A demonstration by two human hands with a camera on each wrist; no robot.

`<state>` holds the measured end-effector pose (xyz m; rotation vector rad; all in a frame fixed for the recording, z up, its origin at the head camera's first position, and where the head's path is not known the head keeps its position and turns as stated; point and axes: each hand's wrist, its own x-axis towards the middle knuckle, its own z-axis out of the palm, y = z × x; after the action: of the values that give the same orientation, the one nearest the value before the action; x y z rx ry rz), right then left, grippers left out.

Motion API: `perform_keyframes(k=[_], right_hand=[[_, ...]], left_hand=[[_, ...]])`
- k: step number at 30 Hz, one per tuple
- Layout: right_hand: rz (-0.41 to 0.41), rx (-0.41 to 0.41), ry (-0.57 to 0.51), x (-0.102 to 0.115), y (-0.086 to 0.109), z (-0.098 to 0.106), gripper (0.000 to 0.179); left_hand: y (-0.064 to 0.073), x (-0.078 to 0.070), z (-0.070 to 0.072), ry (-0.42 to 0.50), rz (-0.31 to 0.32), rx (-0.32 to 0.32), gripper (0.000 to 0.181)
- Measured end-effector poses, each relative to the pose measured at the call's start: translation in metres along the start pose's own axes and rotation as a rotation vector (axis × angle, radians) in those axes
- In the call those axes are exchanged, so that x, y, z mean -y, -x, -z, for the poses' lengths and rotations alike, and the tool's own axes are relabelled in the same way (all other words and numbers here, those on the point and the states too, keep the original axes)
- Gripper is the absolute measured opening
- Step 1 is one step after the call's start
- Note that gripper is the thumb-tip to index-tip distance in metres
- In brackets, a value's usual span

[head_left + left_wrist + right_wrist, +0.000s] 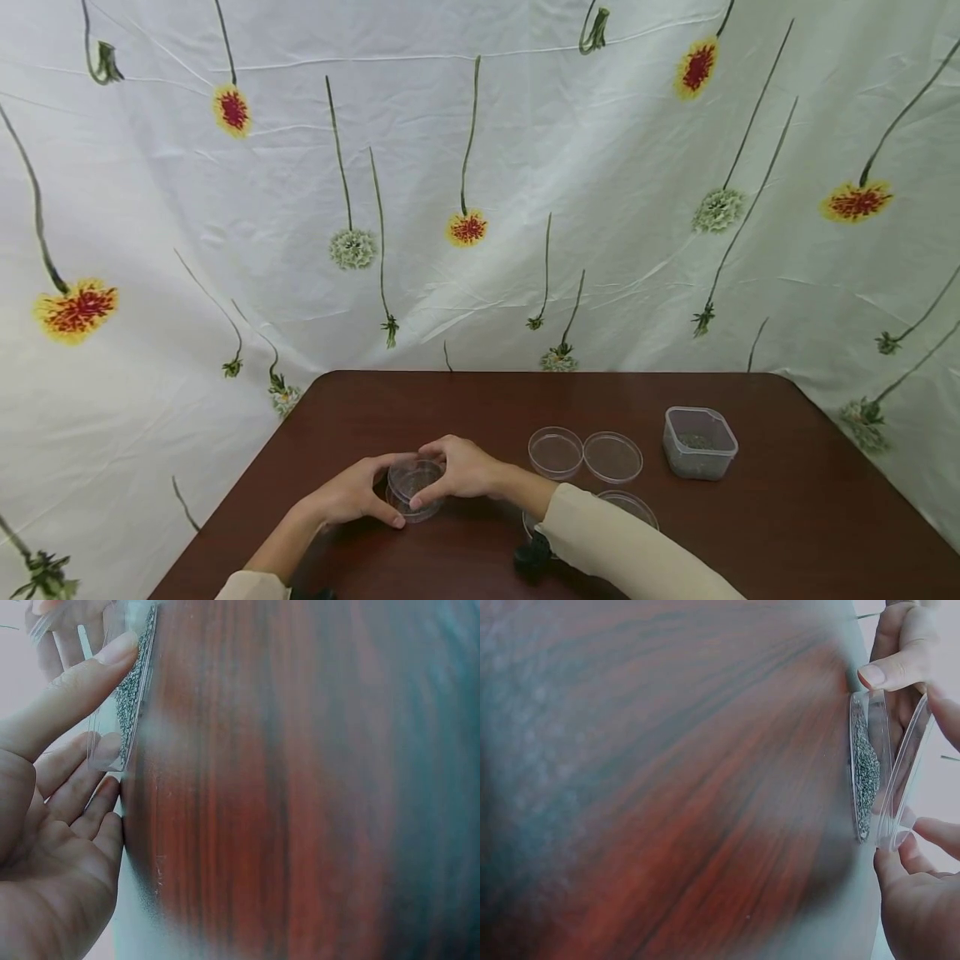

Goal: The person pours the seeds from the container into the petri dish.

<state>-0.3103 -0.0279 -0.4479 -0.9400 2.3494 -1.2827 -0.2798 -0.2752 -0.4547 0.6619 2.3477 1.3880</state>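
Observation:
Low on the table, a clear petri dish (856,817) holds a heap of small dark grains (867,771). My left hand (352,497) grips this dish by its side, thumb at the near rim and fingers behind it. Between the thumb and fingers of my right hand (467,472) is a clear round lid (909,769). It leans at a tilt over the dish, its lower edge close to the dish wall and its upper edge farther away. In the left wrist view, the left thumb lies across the dish's side.
Two clear round dishes (555,454) stand side by side right of my hands. Another round dish (633,504) is partly covered by my right sleeve (622,542). Farther right sits a square plastic tub (697,467) with dark grains inside. A floral cloth (465,292) hangs behind the table (450,400).

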Motion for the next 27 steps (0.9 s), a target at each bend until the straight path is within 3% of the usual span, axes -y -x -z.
perform_keyframes(k=[15,27], right_hand=[[0.057,0.036,0.125,0.0012,-0.0022,-0.0021,0.078],[0.087,0.054,0.213,-0.0002,-0.0011,-0.0013,0.084]], left_hand=[[0.0017,-0.0039,0.0008,0.02,0.017,0.007,0.095],[0.0003,-0.0033,-0.0017,-0.017,0.015,0.006,0.1]])
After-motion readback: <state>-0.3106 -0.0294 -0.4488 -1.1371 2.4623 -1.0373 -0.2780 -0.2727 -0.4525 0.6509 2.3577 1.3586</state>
